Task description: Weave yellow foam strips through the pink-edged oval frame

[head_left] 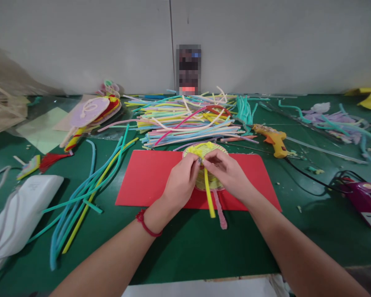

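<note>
My left hand and my right hand meet at the middle of the view, fingertips pinched close together. Between them they grip a yellow pipe cleaner, whose free end hangs down toward me. Behind the fingers lies a round yellow fan-shaped piece with a pale pink edge. Its pink fuzzy handle points toward me. Beneath it a red sheet rests on the green table. My fingers cover much of the disc's centre.
A large pile of coloured pipe cleaners lies behind the sheet, with loose strands to the left. At right are a yellow glue gun and a purple power strip. A white device and a lilac fan sit at left.
</note>
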Available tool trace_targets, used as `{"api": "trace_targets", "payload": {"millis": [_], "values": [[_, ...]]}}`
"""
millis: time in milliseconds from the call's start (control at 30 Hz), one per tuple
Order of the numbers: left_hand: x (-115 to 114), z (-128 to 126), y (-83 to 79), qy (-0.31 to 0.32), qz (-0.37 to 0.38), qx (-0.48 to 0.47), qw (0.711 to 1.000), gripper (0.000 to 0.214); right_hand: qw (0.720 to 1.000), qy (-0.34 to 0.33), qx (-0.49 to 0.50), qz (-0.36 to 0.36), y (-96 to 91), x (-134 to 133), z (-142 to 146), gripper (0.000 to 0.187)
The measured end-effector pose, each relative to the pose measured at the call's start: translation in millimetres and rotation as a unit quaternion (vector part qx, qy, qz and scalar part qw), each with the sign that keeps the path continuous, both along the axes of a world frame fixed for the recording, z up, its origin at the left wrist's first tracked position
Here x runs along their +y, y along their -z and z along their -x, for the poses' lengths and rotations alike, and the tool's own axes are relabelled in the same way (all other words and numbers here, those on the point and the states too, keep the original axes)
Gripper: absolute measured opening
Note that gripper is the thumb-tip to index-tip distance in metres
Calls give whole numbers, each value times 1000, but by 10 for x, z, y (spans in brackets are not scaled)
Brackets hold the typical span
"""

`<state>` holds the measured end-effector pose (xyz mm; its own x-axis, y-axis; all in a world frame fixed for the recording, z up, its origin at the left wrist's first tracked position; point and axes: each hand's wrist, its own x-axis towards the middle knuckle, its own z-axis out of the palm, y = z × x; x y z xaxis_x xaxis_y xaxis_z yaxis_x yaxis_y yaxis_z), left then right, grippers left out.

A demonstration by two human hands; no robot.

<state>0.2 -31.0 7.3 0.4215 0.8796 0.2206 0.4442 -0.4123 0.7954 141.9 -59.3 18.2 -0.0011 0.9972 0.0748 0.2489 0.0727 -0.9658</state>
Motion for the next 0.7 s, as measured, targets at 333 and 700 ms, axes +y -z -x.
{"api": "trace_targets", "payload": {"millis": [333,700], "values": [[6,-33,10,0,69,-44,997,20,999,21,-20,-24,85,22,-24,12],[86,-5,-2,21,152,-101,983,25,997,10,48,51,6,70,-104,10]]}}
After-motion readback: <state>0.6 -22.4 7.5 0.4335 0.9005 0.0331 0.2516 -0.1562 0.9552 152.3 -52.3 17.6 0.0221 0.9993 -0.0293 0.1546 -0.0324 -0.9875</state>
